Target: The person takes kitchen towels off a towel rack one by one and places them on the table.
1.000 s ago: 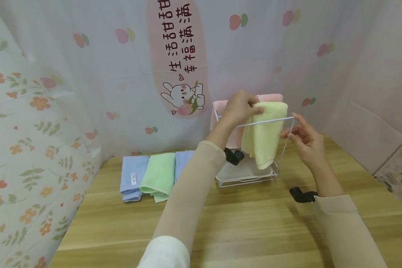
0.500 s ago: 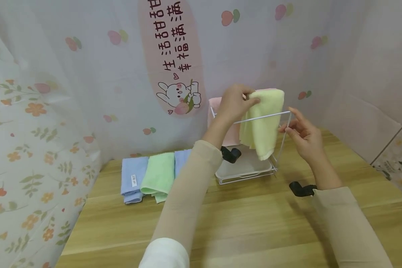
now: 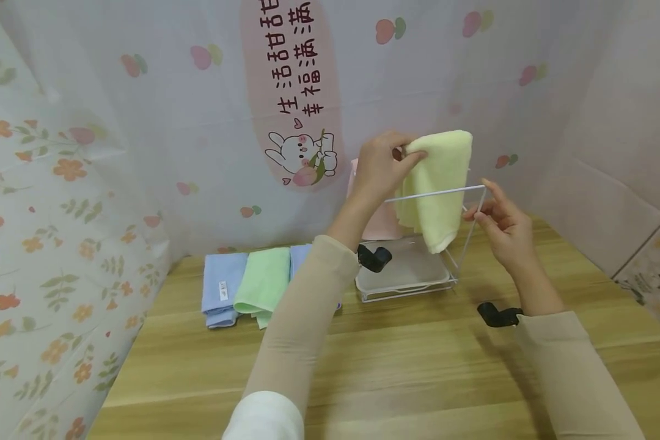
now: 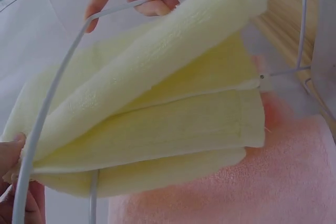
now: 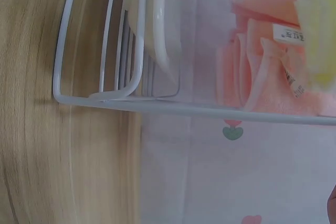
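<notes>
While my left hand point(image 3: 384, 164) is pinching the folded yellow towel point(image 3: 444, 168) behind the front of the white wire rack point(image 3: 440, 192), above its tray point(image 3: 398, 269), my right hand point(image 3: 506, 229) is gripping the rack's upper corner between thumb and curled fingers. Beyond, the wall sheet point(image 3: 418, 73) is reading "生活甜甜" and "幸福满满" upward, while the blue towel point(image 3: 225, 269) and pink towels point(image 5: 254, 80) are showing tags point(image 5: 287, 34) too blurred to read.

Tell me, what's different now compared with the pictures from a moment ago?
The yellow towel has been lifted higher against the rack, and the left grip pinching it has risen too. Nothing was newly taken hold of or let go. The right grip stays on the rack's corner, and the blue and green towels stay on the table.
</notes>
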The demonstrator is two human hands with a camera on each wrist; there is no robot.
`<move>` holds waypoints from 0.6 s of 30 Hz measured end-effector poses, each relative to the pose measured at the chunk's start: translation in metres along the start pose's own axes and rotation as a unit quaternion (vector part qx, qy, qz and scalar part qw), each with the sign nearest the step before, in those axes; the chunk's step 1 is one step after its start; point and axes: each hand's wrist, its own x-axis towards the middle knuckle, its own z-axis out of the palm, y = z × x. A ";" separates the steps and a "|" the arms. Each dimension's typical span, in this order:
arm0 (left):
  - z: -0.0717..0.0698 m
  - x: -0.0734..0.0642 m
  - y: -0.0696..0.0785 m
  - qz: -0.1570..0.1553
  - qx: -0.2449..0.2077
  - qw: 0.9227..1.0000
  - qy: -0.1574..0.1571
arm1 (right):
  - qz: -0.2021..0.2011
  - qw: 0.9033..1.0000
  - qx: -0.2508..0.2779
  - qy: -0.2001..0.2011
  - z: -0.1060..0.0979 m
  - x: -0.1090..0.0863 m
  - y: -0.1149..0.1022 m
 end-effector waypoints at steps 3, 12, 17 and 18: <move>-0.003 -0.004 0.001 0.001 -0.014 1.000 0.017 | 0.003 1.000 -0.017 0.005 -0.001 -0.001 0.000; -0.021 -0.015 -0.009 0.032 -0.095 0.993 0.069 | -0.005 1.000 0.001 0.006 0.000 0.002 -0.001; -0.036 -0.025 -0.014 0.034 -0.117 0.987 0.101 | 0.002 1.000 0.014 0.006 0.002 0.002 -0.003; -0.038 -0.027 -0.015 0.034 -0.117 0.987 0.109 | 0.003 1.000 0.015 0.007 0.002 0.002 -0.004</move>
